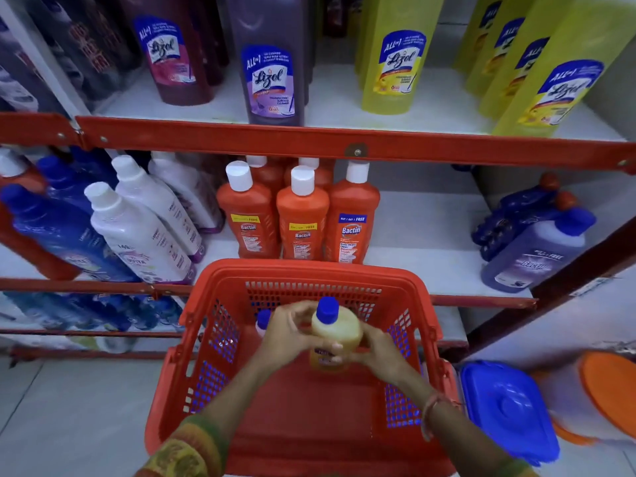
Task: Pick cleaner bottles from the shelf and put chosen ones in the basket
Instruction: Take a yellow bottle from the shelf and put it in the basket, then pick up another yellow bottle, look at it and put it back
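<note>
Yellow cleaner bottle (335, 333) with a blue cap sits upright between both my hands, held over the inside of the red basket (303, 273). My left hand (287, 333) wraps the bottle's left side, fingers curled around near the shoulder just under the cap. My right hand (377, 351) closes on the other side, thumb and fingers pressed against the lower body near the label. Both hands are firmly clasped on it. I can't tell whether the bottle's base touches the basket floor.

Inside the basket, just left of my left hand, I see a second bottle (263, 321) with a blue cap, mostly hidden by my fingers.

The basket stands in front of the lower shelf (430, 256), where a cluster of orange Bactin bottles (303, 218) with white caps stands right behind the basket's far rim. On the upper shelf there's a purple Lizol bottle (272, 80) and a yellow Lizol bottle (395, 60). A blue lidded container (509, 411) lies on the floor just right of the basket.
</note>
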Available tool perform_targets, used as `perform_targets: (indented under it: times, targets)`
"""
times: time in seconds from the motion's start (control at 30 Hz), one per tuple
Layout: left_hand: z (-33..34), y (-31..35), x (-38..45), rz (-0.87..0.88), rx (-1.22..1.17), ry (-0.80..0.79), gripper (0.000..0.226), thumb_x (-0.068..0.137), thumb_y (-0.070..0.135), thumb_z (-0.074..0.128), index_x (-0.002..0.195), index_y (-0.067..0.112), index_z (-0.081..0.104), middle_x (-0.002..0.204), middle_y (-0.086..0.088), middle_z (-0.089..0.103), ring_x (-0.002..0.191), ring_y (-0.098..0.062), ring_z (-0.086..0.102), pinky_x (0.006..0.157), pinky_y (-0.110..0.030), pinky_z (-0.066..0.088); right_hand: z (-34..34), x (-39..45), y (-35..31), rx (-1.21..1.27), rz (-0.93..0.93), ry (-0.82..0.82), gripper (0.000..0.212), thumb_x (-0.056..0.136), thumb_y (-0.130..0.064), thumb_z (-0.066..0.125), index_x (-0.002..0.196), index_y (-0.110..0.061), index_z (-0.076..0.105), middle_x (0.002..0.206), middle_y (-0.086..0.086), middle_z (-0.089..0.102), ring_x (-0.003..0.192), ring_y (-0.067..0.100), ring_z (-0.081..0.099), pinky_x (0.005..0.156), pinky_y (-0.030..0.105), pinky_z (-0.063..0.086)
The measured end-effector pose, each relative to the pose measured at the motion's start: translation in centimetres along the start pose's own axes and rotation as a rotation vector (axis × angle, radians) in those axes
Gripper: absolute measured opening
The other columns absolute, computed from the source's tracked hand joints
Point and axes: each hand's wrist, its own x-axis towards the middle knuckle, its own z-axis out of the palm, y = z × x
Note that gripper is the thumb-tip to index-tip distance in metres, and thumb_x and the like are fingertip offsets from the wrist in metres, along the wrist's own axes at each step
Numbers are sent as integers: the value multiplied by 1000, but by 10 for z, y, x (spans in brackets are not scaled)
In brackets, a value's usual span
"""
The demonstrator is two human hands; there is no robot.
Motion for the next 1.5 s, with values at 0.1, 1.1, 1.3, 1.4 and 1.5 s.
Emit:
perform_targets:
  times: [0.1,1.1,1.3,1.4,1.5]
  targets:
    - [3,-32,-5,-42,47,0,59,40,7,94,92,18,69,84,14,75,82,-4,67,73,-17,50,17,7,18,-64,62,-11,78,50,-45,82,120,-17,63,113,2,72,105,17,66,92,31,51]
    - [-29,-14,2,-128,528,-312,59,66,-13,67,117,17,58,105,-1,65,80,5,59,66,-13,48,-21,14,-33,-340,65,-179,47,74,9,61,117,-11,65,116,6,69,99,8,61,70,-3,38]
    - [-39,107,38,137,634,-195,45,75,18,79,116,19,60,109,3,68,91,-9,66,82,-25,52,-99,12,-117,-81,-182,1,46,72,5,74,113,-14,65,108,4,70,96,20,68,78,19,54]
    - [-24,164,61,350,591,-61,37,77,19,77,112,19,63,103,5,70,89,-3,65,80,-19,51,-141,7,-159,6,-357,155,38,73,0,77,102,-22,67,99,-2,72,86,3,69,81,17,55]
    - [-9,208,86,571,556,108,36,78,21,75,113,20,64,104,5,71,94,-2,64,85,-20,49,-180,6,-188,112,-480,344,35,72,-2,78,99,-22,68,98,0,74,89,2,70,83,18,54]
